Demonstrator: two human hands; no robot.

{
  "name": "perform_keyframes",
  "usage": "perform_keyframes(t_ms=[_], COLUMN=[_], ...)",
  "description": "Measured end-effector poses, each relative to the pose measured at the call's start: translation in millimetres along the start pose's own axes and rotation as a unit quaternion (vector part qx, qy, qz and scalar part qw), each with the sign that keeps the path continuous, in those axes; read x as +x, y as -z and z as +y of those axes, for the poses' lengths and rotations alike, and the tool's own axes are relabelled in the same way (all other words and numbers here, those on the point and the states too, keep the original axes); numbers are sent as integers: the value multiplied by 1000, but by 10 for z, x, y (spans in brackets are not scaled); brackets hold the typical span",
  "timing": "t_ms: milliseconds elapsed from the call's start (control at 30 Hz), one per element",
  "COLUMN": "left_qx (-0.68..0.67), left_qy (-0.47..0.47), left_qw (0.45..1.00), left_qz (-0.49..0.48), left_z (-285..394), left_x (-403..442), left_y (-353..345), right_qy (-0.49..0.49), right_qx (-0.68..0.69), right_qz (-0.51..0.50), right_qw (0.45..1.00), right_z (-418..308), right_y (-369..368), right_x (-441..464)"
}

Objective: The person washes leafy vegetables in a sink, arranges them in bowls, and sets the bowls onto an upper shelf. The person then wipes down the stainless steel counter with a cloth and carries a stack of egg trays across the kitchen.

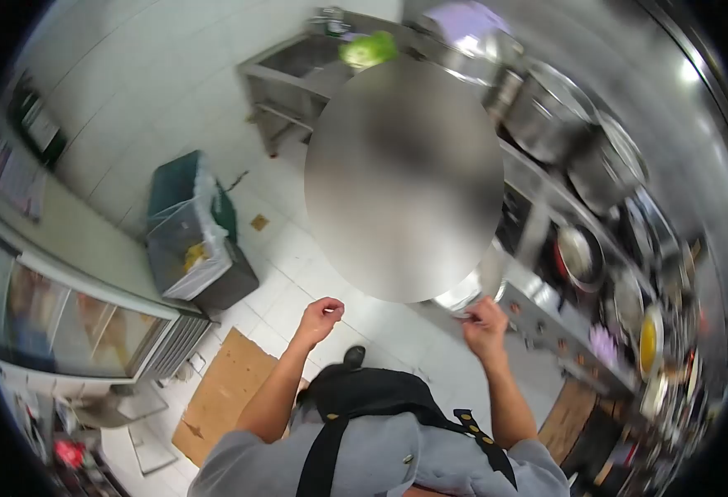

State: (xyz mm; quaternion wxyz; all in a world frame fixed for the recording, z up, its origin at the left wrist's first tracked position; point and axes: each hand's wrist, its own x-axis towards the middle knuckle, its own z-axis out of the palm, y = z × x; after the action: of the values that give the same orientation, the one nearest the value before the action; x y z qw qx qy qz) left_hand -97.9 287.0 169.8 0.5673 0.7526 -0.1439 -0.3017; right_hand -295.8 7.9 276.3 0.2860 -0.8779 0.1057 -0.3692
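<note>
In the head view, my left hand (323, 319) is raised over the tiled floor, its fingers curled, with nothing that I can make out in them. My right hand (485, 325) is closed at the edge of a shiny, pale metallic thing (460, 296), beside the front of the stove. A large blurred grey oval hides most of what lies beyond my hands, so the full shape of the shiny thing cannot be seen.
A sink (302, 56) with a green leafy vegetable (369, 50) stands at the back. Large pots (549, 112) and a pan (578, 253) line the stove on the right. At left are a lined bin (202, 248), a glass-fronted fridge (74, 319) and cardboard (224, 393) on the floor.
</note>
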Motion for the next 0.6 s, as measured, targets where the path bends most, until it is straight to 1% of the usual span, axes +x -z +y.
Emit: perform_keyframes(t_ms=[33,100,133,167,233,267,367,400,433,500,567,600], left_qx=[-36,-93,-65,-67,-75,-69,0,4,13,32,-1,25], left_qy=[6,16,22,35,44,54,20,-7,-14,-26,13,11], left_qw=[999,991,992,991,990,993,1000,1000,1000,999,998,998], left_qz=[38,95,108,108,112,84,-3,-20,-11,8,62,56], left_z=[98,189,175,146,172,262,617,661,698,783,915,1008], left_x=[102,346,482,685,987,1164,1900,2232,2574,3257,3836,4078], left_y=[233,658,848,966,1189,1303,1696,1845,1995,2317,2563,2709], right_qy=[-28,14,27,32,54,47,48,37,46,26,20,9], right_qx=[56,72,77,78,77,74,60,47,51,31,8,-9], right_qz=[-35,-85,-105,-106,-97,-80,-15,1,31,41,53,50], right_qw=[997,994,991,991,991,993,997,998,997,998,998,999], right_z=[-91,-158,-159,-30,142,250,705,890,1147,1519,1880,2019], right_y=[-371,-989,-1227,-1504,-1978,-2216,-2888,-3125,-3406,-3894,-4395,-4598], right_x=[257,764,972,1200,1674,1940,2846,3169,3493,4204,4878,5087])
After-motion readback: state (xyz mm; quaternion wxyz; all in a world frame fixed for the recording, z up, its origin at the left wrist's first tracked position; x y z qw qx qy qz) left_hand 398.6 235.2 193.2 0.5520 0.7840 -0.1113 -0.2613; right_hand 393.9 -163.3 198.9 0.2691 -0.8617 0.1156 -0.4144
